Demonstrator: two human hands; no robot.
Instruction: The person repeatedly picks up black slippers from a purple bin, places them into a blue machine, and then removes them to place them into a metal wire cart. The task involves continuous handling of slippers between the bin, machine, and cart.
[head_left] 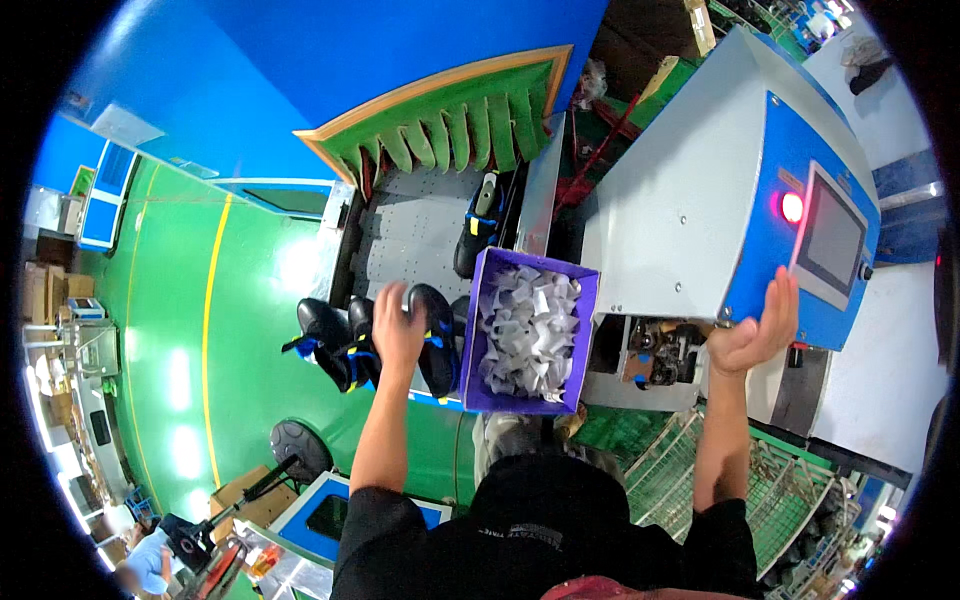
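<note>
A glossy green workshop floor point(250, 330) marked with a yellow painted line point(208, 330) fills the left of the view, bounded at the top by a blue wall panel point(330, 70). At the far lower left a person in a light blue top point(148, 562) is partly seen near cardboard boxes.

Toward the middle, a grey perforated conveyor surface point(415, 225) is seen running out from under a fringe of green hanging strips point(450, 125). At the near end of the conveyor, black shoes with blue straps point(335, 350) are gathered; the left hand point(398, 325) is laid over the top of them, fingers curled down around one shoe in a grasp. A single black shoe with a blue strap point(478, 225) lies farther up the conveyor, well apart from the hand.

Just beside the held shoes, a purple open cardboard box filled with crumpled white paper point(530, 330) is set at the conveyor's edge.

To the right, a grey and blue machine housing point(690, 190) carries a glowing red round lamp point(792, 207) and a flat dark screen point(830, 240). The right hand point(758, 330) is raised with fingers spread and palm open, nothing held, touching the lower blue corner of the housing just below the screen. Green wire baskets point(790, 490) are seen below it.
</note>
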